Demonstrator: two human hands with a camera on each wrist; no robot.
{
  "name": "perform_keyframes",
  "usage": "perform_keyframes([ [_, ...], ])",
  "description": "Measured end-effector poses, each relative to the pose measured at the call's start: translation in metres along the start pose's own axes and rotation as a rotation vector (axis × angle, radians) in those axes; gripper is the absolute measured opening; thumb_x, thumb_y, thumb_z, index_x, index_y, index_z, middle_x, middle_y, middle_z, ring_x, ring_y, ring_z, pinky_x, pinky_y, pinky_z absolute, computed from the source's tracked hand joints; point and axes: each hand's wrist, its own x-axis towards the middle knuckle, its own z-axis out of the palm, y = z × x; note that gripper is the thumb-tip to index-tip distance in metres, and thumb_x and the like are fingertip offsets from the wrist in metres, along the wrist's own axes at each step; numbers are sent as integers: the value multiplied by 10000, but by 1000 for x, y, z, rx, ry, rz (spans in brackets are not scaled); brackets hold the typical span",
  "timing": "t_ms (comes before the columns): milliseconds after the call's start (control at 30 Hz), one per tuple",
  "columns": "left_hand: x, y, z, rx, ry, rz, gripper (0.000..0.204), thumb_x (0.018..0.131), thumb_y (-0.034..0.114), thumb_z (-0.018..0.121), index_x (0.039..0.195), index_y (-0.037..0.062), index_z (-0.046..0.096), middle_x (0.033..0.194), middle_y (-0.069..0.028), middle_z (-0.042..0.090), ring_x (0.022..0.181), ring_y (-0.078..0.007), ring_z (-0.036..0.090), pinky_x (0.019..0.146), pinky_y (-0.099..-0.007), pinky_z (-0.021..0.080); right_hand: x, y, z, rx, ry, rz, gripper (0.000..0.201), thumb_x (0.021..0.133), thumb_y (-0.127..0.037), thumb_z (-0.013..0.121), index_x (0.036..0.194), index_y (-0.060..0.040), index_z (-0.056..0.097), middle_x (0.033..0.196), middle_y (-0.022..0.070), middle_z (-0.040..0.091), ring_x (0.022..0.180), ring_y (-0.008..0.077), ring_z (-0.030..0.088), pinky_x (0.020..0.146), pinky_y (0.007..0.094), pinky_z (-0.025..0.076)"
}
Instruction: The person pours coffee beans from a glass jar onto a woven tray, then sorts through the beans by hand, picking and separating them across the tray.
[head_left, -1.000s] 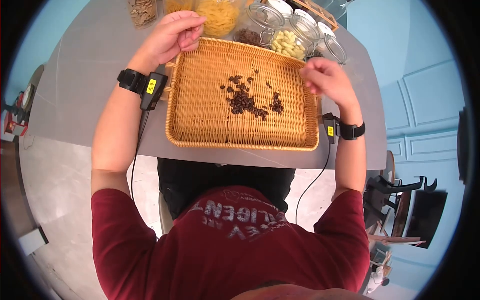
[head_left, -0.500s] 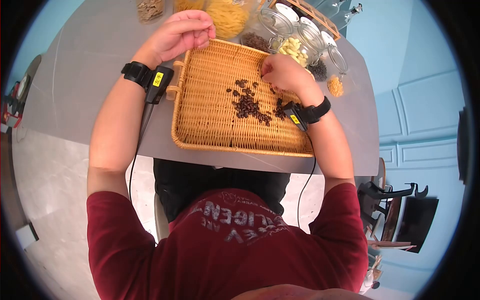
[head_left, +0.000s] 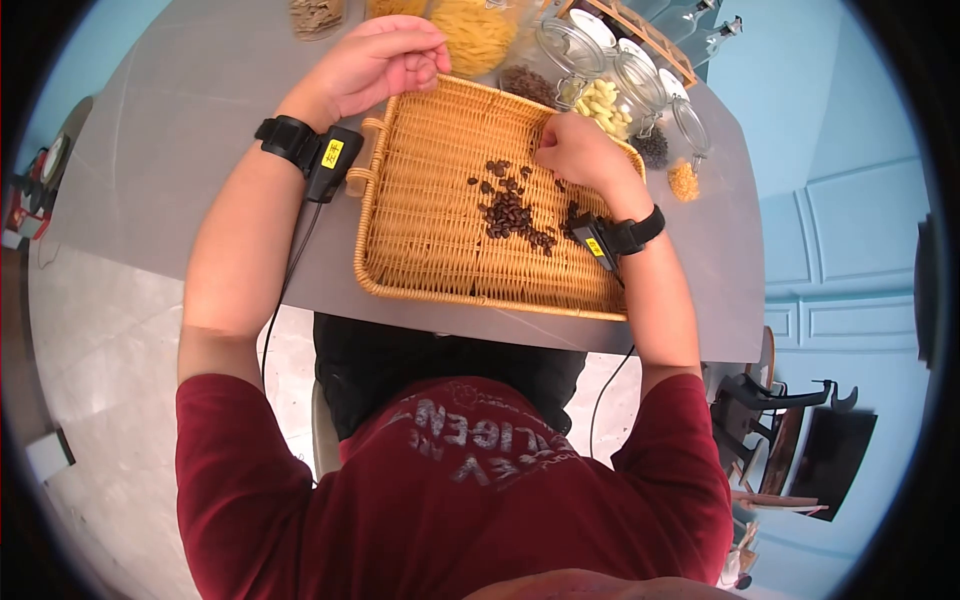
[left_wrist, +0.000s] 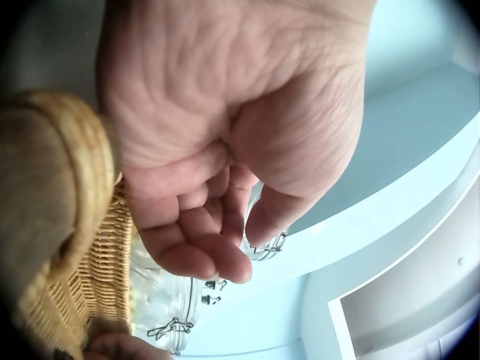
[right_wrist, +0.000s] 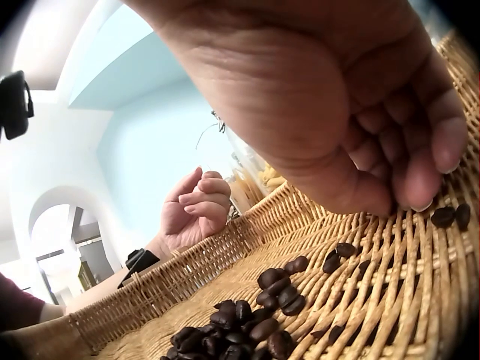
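A shallow wicker basket [head_left: 430, 210] lies on the table, with dark coffee beans [head_left: 508, 212] heaped and scattered over its woven floor. Inside its far right part is my right hand [head_left: 582, 155], fingers bent downward. The right wrist view shows these fingertips [right_wrist: 421, 196] low at the weave, just left of two loose beans [right_wrist: 452, 217]; I cannot tell whether a bean is between thumb and fingers. My left hand [head_left: 388, 66] hovers by the basket's far left corner, fingers loosely bent. The left wrist view shows nothing held in it.
Beyond the basket stand a container of pasta [head_left: 475, 38], a jar of pale pieces [head_left: 600, 105] with its glass lid raised, and smaller open jars of dark [head_left: 652, 150] and yellow [head_left: 683, 180] contents. A wooden rack [head_left: 640, 35] and glass bottles [head_left: 710, 40] stand farther back.
My right hand has moved left from the basket's right rim and down into its far right part, mostly within the first half second. My left hand stays near the far left corner.
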Motion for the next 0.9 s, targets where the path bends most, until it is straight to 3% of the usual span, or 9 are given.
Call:
perform_keyframes([
  [233, -1, 4, 4, 33, 22, -12, 153, 1015, 142, 578, 958, 13, 638, 863, -69, 682, 656, -94, 573, 627, -256, 480, 3, 6, 0, 105, -37, 9, 203, 742, -155, 712, 812, 36, 703, 734, 224, 671, 693, 340, 681, 673, 420, 543],
  [400, -3, 10, 9, 72, 78, -34, 166, 1013, 139, 580, 928, 11, 642, 829, -61, 679, 634, -90, 581, 616, -247, 493, 4, 9, -1, 213, -103, 39, 165, 787, -117, 680, 781, 47, 660, 633, 149, 647, 511, 218, 643, 515, 361, 516],
  [633, -4, 15, 14, 129, 161, -99, 187, 999, 143, 599, 883, 8, 656, 790, -53, 678, 610, -84, 586, 600, -242, 498, 3, 11, -3, 275, -126, 56, 161, 813, -122, 675, 801, 37, 651, 618, 107, 642, 520, 175, 644, 500, 317, 518],
  [700, -4, 16, 16, 128, 168, -112, 182, 996, 141, 603, 883, 9, 657, 789, -53, 678, 607, -84, 583, 598, -243, 496, 3, 9, -6, 243, -189, 83, 132, 846, -86, 658, 817, 18, 583, 719, 49, 615, 611, 132, 656, 496, 280, 534],
  [900, -2, 12, 22, 94, 172, -107, 170, 987, 135, 611, 882, 11, 659, 790, -53, 681, 611, -90, 581, 590, -253, 493, 4, 12, -4, 240, -186, 75, 122, 842, -88, 660, 833, 12, 590, 728, 48, 619, 624, 132, 659, 505, 282, 535],
])
